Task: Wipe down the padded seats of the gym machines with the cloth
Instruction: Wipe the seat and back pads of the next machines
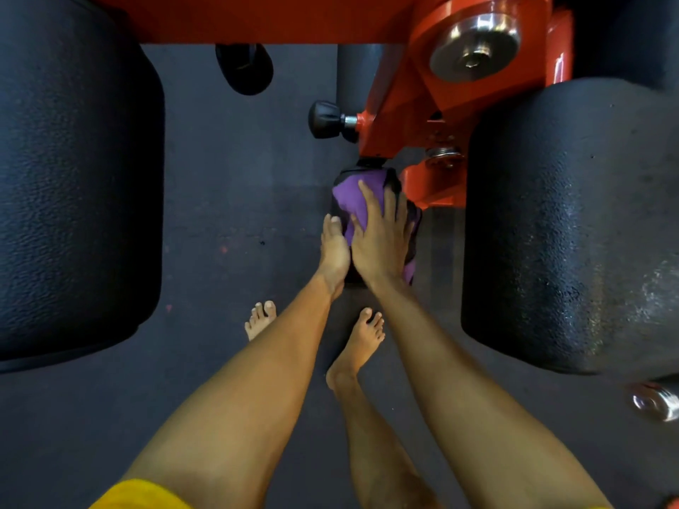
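A purple cloth (pixel 354 200) lies draped over a small black padded roller (pixel 411 247) low on the orange machine frame (pixel 400 93), in the middle of the view. My right hand (pixel 382 244) presses the cloth onto the roller with its fingers spread over it. My left hand (pixel 333 253) holds the roller's left side, thumb lying along it; its fingers are hidden underneath. Two large black pads flank the roller, one on the left (pixel 73 185) and one on the right (pixel 573 229).
A black adjustment knob (pixel 325 119) sticks out of the frame just above the roller. A chrome pivot cap (pixel 475 45) sits at the top right and a chrome end (pixel 656 402) at the right edge. My bare feet (pixel 362 339) stand on dark rubber flooring (pixel 227 222).
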Demonstrator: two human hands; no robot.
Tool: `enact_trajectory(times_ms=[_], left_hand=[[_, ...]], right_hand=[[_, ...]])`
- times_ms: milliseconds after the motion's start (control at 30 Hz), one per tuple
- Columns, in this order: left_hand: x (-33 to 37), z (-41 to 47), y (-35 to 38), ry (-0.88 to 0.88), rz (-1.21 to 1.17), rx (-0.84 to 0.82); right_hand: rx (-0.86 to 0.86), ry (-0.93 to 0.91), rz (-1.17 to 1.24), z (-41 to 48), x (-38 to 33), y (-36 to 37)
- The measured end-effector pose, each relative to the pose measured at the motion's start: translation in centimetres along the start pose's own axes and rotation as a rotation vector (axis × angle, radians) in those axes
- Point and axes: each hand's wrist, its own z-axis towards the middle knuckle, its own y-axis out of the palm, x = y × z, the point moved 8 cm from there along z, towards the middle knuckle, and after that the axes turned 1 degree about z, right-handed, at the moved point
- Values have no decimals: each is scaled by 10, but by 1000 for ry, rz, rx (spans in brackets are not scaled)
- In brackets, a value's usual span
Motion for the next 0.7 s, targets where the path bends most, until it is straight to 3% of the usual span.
enact_trajectory(times_ms=[100,200,300,400,700], left_hand=[[11,-29,0,72,0,-32],[4,-16,-9,59,43,-73],[5,-6,-17,-87,47,-42],[2,-6,-4,-177,-4,-146],[-31,-10,-9,-98,-27,-14]], right_hand=[[-2,-10,-24,25,-7,-3],[8,-83,-3,-10,2,-1],[-27,-128,-11,-73,17,7],[-112,-47,72,-100,30,14],[37,-33,-23,35,-14,-8]])
